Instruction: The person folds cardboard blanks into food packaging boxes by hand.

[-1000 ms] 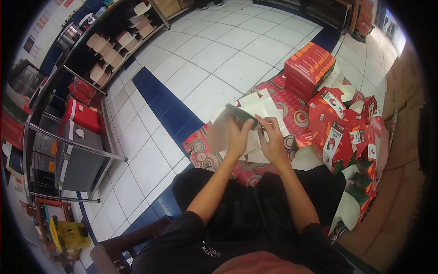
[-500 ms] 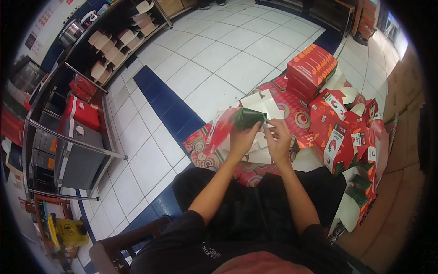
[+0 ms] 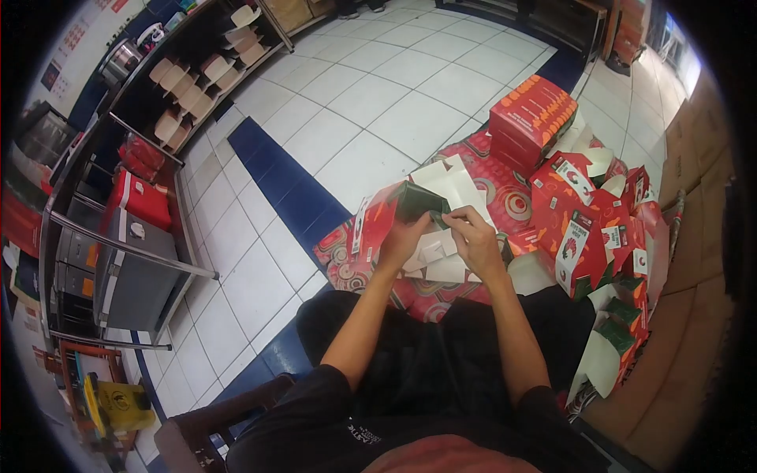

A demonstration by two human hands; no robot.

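Observation:
A partly folded cardboard food box [image 3: 375, 226], red with a dark green panel, is held over the patterned red surface in front of my lap. My left hand [image 3: 402, 241] is closed on its near side, the thumb along the green panel. My right hand [image 3: 475, 243] pinches a corner flap of the same box, fingertips close to the left thumb. Beneath and behind my hands lies an unfolded box blank [image 3: 457, 183], its white inside facing up. The box's far underside is hidden.
To the right is a heap of red box blanks [image 3: 579, 236], with a stack of red boxes [image 3: 530, 122] behind it. Brown cartons [image 3: 694, 292] line the right edge. On the left stand a metal-framed rack [image 3: 142, 248] and a shelf of paper trays [image 3: 185, 93].
The box has tilted and shifted slightly left, showing more of its red side. My left hand has moved left and down with it; my right hand still works at the corner.

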